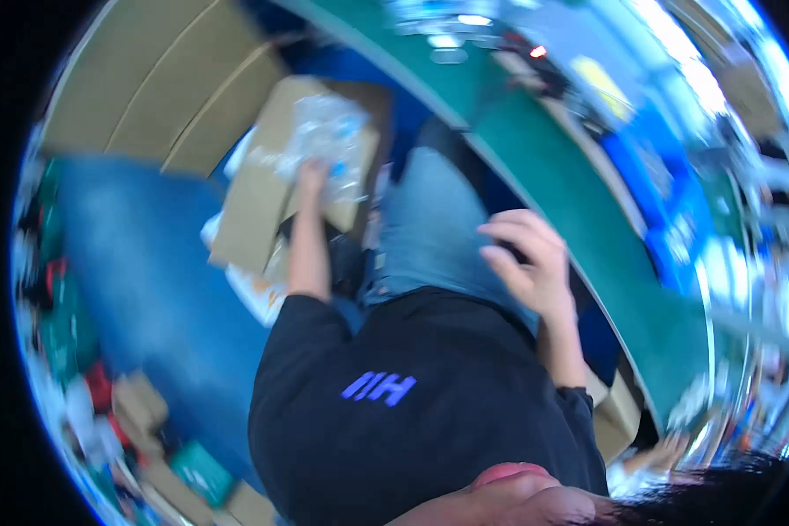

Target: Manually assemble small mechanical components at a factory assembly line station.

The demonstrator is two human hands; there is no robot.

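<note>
My left hand (311, 177) reaches down to the near edge of a crumpled clear plastic bag (329, 127) with light blue patches on it. Blur smears its fingers, so whether they grip the plastic does not show. The bag lies over the top of a brown cardboard box (256, 206) with its flaps spread, low on my left. My right hand (530, 259) hovers above my lap beside the green table's edge. Its fingers are bent, the thumb stands apart from them, and nothing shows between them.
A green tabletop (543, 180) with a pale rim runs diagonally along my right, bearing a blue plastic bin (666, 197). Large cardboard sheets or boxes (162, 83) stand at the far left. Smaller boxes (140, 403) and a green package (203, 472) lie lower left.
</note>
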